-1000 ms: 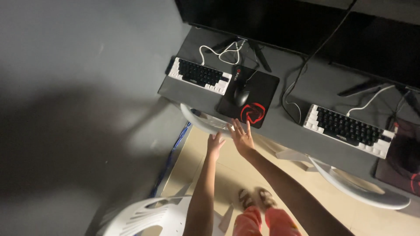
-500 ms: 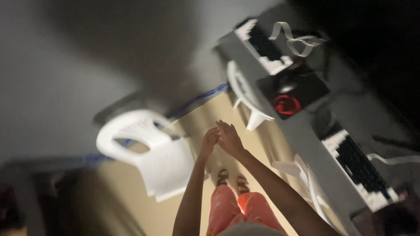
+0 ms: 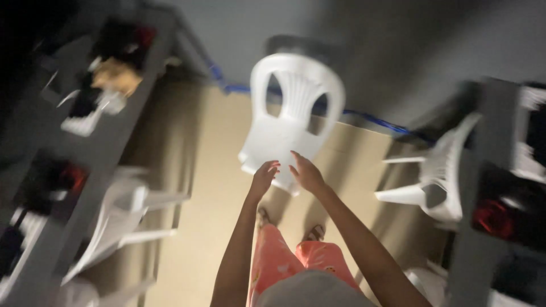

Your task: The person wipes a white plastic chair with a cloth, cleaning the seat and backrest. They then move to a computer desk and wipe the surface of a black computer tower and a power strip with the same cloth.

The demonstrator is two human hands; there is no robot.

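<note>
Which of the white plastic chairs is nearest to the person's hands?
The white chair straight ahead, facing the person; both hands reach toward its seat. The other chairs stand tucked at the side desks.

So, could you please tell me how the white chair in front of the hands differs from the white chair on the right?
The middle chair stands free on the tan floor, its seat facing the hands; the right chair is pushed against the grey desk. The middle chair shows its slatted back; the right chair shows mainly legs. Both are white plastic.

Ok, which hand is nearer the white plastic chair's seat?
Right, narrowly. The right hand overlaps the front edge of the white plastic chair; the left hand sits just below-left of it.
</note>
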